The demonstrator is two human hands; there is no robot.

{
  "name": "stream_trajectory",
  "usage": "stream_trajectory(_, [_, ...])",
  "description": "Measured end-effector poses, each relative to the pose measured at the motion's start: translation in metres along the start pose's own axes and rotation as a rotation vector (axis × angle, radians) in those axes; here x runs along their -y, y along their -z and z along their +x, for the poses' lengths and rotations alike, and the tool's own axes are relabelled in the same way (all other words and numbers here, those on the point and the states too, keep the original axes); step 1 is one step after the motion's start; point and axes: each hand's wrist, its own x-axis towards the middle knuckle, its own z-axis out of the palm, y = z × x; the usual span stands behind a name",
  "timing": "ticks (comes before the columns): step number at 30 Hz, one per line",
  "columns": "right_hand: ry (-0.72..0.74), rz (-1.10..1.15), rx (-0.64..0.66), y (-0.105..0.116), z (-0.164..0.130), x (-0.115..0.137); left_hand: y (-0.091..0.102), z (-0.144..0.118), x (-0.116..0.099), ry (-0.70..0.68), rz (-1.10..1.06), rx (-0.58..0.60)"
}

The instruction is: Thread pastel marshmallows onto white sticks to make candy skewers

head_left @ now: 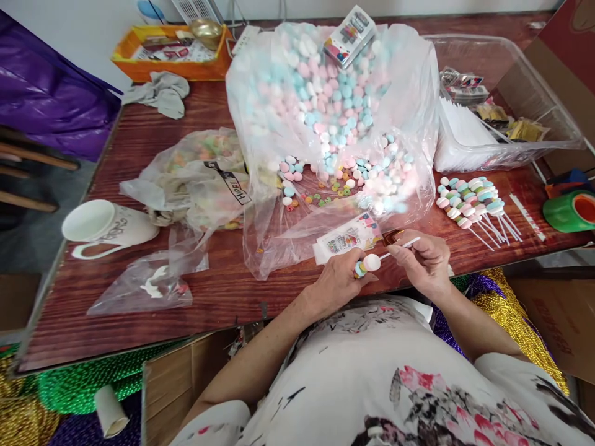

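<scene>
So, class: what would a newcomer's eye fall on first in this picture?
The big clear bag of pastel sweets heaped at the table's middle. Right of it lies a row of finished sweet sticks. At the near edge, the left hand holds sweets against a white stick pinched by the right hand.

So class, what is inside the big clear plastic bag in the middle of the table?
The big clear plastic bag holds a heap of pink, blue and white candies, spilling toward its open mouth. A small printed packet lies on top. Whatever is buried under the heap cannot be seen.
</scene>
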Motion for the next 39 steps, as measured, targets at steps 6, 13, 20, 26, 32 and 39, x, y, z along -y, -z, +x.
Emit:
stream_trajectory(6, [-0.024, 0.079, 0.101, -0.022, -0.004, -0.005, 0.004, 0.001, -0.011, 0.018, -0.21, 0.077])
stream_trajectory(13, [-0.148, 0.264, 0.109, -0.016, 0.004, -0.003, 0.015, -0.005, -0.001, 0.07, -0.279, 0.12])
stream_trajectory(20, [0.029, 0.199, 0.255, -0.031, 0.009, -0.002, 0.009, 0.004, -0.012, 0.102, -0.636, 0.195])
stream_trajectory(26, [-0.131, 0.318, 0.323, -0.037, 0.002, -0.011, 0.004, 0.01, -0.016, 0.109, -0.566, 0.1])
stream_trajectory(32, [-0.02, 0.203, 0.331, -0.016, 0.023, 0.001, 0.016, 0.012, -0.024, 0.107, -0.595, 0.086])
stream_trajectory(39, [-0.02, 0.259, 0.284, -0.01, 0.042, 0.001, 0.037, 0.002, -0.017, 0.293, -0.954, 0.189])
